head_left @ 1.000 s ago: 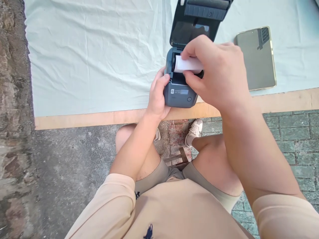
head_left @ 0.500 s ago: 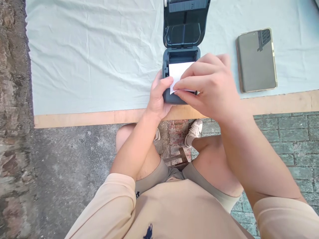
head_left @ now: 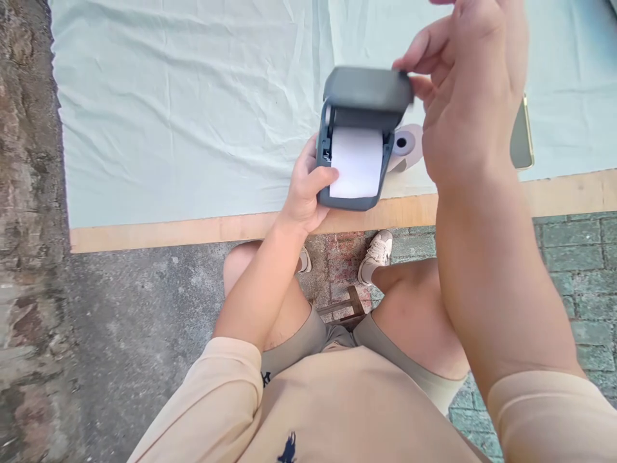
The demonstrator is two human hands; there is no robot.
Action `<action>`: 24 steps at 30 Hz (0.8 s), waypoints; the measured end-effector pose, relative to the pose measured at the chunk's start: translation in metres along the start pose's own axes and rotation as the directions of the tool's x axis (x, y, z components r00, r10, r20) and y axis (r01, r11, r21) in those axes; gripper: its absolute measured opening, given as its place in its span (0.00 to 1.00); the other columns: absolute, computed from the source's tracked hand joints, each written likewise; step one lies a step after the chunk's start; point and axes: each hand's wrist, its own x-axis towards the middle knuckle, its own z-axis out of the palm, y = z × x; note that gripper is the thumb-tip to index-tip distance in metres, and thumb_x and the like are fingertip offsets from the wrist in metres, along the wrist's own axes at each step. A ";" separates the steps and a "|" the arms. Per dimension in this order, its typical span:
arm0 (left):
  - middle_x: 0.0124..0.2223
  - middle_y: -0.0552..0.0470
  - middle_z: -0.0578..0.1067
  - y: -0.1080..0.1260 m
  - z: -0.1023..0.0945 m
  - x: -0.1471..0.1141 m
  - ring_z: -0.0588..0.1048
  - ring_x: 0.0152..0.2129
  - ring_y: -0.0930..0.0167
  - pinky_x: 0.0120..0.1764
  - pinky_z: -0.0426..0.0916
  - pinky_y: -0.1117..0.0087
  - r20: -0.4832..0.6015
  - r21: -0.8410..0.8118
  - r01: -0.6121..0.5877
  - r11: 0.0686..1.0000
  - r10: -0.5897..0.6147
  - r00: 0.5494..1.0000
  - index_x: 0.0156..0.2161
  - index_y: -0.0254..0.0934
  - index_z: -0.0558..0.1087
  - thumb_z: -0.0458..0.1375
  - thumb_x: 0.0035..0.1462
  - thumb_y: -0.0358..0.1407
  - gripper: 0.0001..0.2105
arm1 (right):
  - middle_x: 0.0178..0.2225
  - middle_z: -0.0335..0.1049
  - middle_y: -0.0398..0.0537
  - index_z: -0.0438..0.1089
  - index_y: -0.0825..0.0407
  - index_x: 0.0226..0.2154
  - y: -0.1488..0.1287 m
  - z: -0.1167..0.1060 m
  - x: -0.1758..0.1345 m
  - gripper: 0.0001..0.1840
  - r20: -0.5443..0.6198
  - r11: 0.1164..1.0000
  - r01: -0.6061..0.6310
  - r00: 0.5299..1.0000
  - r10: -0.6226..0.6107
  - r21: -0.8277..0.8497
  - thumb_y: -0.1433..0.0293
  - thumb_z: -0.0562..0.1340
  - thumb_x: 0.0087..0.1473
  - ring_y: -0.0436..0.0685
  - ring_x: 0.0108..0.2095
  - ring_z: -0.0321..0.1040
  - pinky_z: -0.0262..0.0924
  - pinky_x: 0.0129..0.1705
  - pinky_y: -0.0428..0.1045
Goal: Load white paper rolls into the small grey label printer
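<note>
A small dark blue-grey receipt printer [head_left: 357,203] is above the table's near edge, its lid [head_left: 367,87] tilted partway over the body. White paper [head_left: 357,164] lies across the opening and over the front lip. My left hand [head_left: 308,186] grips the printer's left side, the thumb pressing on the paper's left edge. My right hand [head_left: 463,83] pinches the right corner of the lid between thumb and fingers. Beside the printer's right side a paper roll [head_left: 403,143] with a dark core lies on the cloth, its loose strip partly hidden by my right hand.
A pale blue cloth [head_left: 193,116] covers the table, with a bare wooden edge [head_left: 168,231] along the front. A phone [head_left: 523,138] lies at the right, mostly hidden behind my right forearm. Below are my knees and a wooden stool part [head_left: 354,302].
My right hand has left the paper and moved up to the lid. The lid has swung down from upright to partly closed. The paper roll on the right has come into view.
</note>
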 end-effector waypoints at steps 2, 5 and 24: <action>0.35 0.55 0.77 -0.001 0.000 0.000 0.72 0.60 0.61 0.53 0.75 0.61 0.007 0.005 -0.004 1.000 0.004 1.000 0.40 0.41 0.73 0.59 0.52 0.34 0.09 | 0.43 0.72 0.48 0.66 0.48 0.45 0.001 0.005 -0.001 0.13 0.007 0.997 0.030 1.000 -0.030 0.067 0.62 0.52 0.61 0.57 0.46 0.70 0.66 0.47 0.53; 0.33 0.55 0.77 0.000 0.001 0.000 0.71 0.61 0.61 0.54 0.74 0.60 0.006 -0.013 -0.015 1.000 0.015 1.000 0.40 0.42 0.73 0.58 0.53 0.34 0.07 | 0.44 0.73 0.45 0.69 0.47 0.42 0.002 0.008 -0.004 0.14 0.202 0.995 0.090 0.976 -0.081 -0.033 0.68 0.63 0.49 0.56 0.45 0.70 0.66 0.48 0.53; 0.34 0.53 0.79 0.003 0.003 0.009 0.72 0.59 0.65 0.59 0.71 0.63 -0.179 -0.160 0.025 0.987 -0.054 0.982 0.35 0.39 0.74 0.48 0.64 0.43 0.15 | 0.50 0.68 0.54 0.70 0.49 0.44 -0.005 -0.005 -0.008 0.16 0.242 0.912 0.248 0.955 -0.173 -0.328 0.67 0.66 0.51 0.61 0.52 0.65 0.61 0.53 0.56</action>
